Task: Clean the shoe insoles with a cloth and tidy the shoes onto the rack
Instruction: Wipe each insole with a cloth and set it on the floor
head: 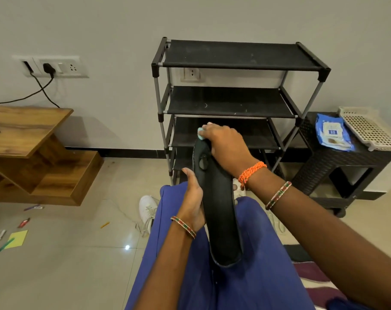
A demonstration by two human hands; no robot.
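— Insole (217, 211) wiping, that's the step she's on, isn't it?

— Looks so to me. The left hand (193, 198) is curled along the left edge of the black insole, gripping it and holding it up over the lap. The right hand (226, 142) is closed round a small pale-green cloth (200, 133) and presses it against the far tip of the insole.

— Where are the shoes?

— One white shoe (147, 209) sits on the floor just left of the knee, laces trailing. Something white shows between the insole and the right wrist; probably the other shoe, but I can't tell for sure.

— And the rack?

— The black rack (234, 101) stands against the wall straight ahead, and I see nothing on the shelves that show. So I'd say the tidying part hasn't started.

— What comes next, do you think?

— The cloth is at the toe end, so the stroke would need to come back down the length towards the heel, with the left hand keeping a firm hold so the insole doesn't bend away. After that it has to go back inside its shoe.

— That blue packet on the dark side table (346, 157)?

— A wipes pack (332, 133), beside a white basket (371, 128). Nobody's touching it.
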